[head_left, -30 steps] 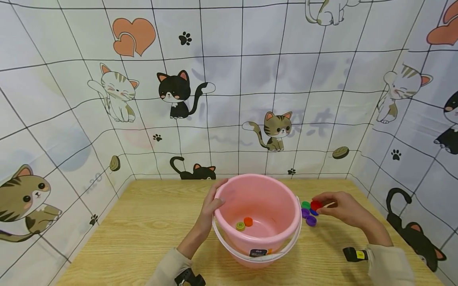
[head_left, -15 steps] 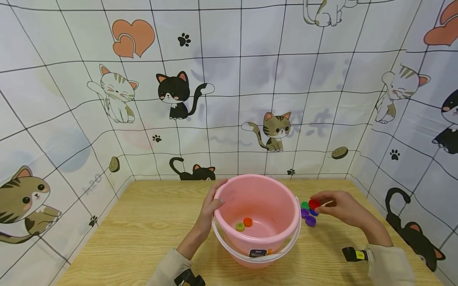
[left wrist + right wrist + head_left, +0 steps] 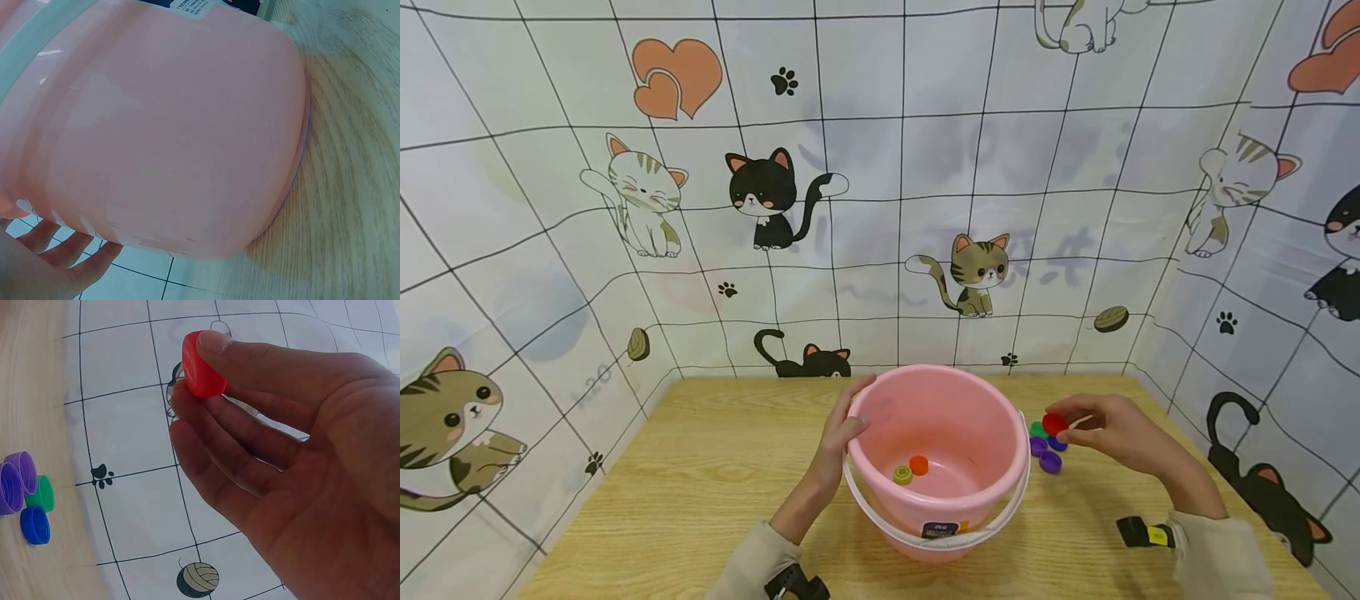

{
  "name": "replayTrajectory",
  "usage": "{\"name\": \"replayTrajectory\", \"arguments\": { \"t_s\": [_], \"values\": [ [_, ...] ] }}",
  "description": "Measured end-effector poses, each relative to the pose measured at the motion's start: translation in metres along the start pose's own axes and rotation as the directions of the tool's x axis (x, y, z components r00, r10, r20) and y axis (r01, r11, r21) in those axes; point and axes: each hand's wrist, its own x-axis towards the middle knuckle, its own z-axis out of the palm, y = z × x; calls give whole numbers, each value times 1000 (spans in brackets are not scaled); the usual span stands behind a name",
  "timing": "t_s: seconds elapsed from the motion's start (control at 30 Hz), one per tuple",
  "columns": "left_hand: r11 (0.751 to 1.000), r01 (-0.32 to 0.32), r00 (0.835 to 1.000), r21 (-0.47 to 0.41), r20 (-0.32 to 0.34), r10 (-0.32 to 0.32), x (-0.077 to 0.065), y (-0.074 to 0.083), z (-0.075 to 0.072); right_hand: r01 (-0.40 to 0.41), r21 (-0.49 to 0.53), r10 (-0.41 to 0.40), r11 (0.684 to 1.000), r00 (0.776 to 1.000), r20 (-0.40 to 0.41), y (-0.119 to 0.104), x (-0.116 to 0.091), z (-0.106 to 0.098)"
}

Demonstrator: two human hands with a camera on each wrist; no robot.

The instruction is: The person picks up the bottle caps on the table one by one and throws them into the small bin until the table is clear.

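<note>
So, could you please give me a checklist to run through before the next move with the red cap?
1. Red cap pinched by the right hand: ok.
2. Left hand holding the bucket at its rim: ok.
3. Handle hanging outside, off the opening: ok.
4. Red cap over the opening: not ok; it is to the right of the bucket.
5. All other caps off the table: not ok; a green cap, a blue cap and two purple caps remain.
6. Whole base flat on the table: cannot tell.

cream sleeves (image 3: 1221, 557), black wrist cameras (image 3: 1133, 532)
</note>
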Motion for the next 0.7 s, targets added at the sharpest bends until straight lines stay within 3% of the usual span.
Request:
{"name": "replayTrajectory", "arguments": {
  "t_s": [0.7],
  "values": [
    [1000,15,1000,4,-8,-15,-1,1,1,37,-18,-37,999,999,-12,-14,-2,-3]
  ]
}}
